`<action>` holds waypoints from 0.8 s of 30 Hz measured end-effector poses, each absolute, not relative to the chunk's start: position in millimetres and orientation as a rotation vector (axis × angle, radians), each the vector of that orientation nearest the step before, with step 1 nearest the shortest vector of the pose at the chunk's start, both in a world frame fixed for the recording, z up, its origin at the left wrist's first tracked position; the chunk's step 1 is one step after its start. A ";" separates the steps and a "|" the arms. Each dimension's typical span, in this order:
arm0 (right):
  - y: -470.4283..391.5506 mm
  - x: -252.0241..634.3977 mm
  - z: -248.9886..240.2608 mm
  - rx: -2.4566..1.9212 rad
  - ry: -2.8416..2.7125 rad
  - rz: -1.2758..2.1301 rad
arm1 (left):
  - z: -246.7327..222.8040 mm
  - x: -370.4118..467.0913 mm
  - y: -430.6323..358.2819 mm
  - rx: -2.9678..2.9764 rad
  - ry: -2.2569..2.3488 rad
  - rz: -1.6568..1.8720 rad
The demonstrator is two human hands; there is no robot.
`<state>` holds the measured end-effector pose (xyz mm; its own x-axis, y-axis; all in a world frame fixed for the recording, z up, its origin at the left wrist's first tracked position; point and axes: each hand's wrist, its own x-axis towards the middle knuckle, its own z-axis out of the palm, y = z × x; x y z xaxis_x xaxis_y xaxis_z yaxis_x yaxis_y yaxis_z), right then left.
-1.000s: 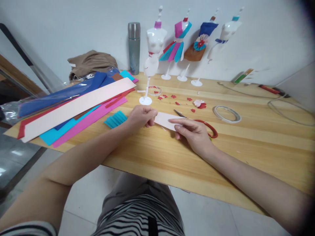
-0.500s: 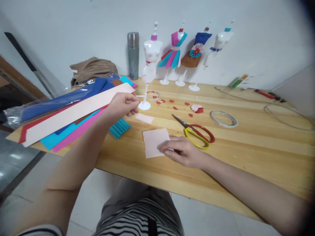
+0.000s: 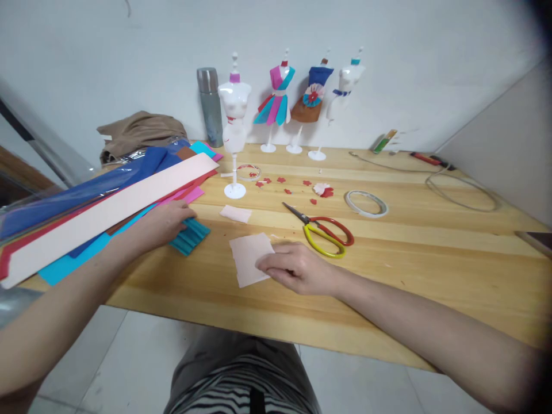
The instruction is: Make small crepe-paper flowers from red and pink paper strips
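Observation:
My left hand (image 3: 166, 223) is at the upper left corner of a pleated teal piece (image 3: 190, 236), its fingers bent together over the edge. With my right hand (image 3: 297, 267) I hold the right edge of a pale pink square (image 3: 250, 259) lying on the wooden table, thumb and fingers pinched on it. Beyond the square lies a small pink strip (image 3: 236, 214). Scissors (image 3: 308, 219) with one red and one yellow handle rest beyond my right hand. A white dress form (image 3: 235, 115) with a pink neck band stands behind the strip.
Long coloured sheets (image 3: 112, 213) and a brown cloth (image 3: 142, 132) cover the left side. A bottle (image 3: 210, 109) and three more dress forms (image 3: 276, 95) line the wall. Red flower cutouts (image 3: 281, 180), a tape roll (image 3: 366, 203) and a cable (image 3: 452, 198) lie further back.
My left hand has moved down and left from near the dress form's base to the teal piece. My right hand stays on the pink square. The view has shifted right.

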<state>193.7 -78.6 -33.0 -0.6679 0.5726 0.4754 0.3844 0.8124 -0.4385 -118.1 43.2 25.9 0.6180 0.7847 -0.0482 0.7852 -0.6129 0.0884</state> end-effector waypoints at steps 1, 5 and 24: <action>-78.7 193.7 -33.0 -0.702 -2.377 0.407 | 25.5 -119.8 43.2 2.731 1.302 0.016; -79.5 193.6 -32.8 -0.719 -2.360 0.410 | 27.8 -116.8 40.5 2.614 1.287 0.170; -77.6 196.5 -23.6 -0.683 -2.311 0.627 | 5.6 -36.7 21.3 1.524 1.045 0.659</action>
<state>196.5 -77.6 -23.6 -0.6601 0.6099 0.4385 0.3046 0.7510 -0.5858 -36.7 21.3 5.6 0.4520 0.8822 -0.1319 0.2613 0.0104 0.9652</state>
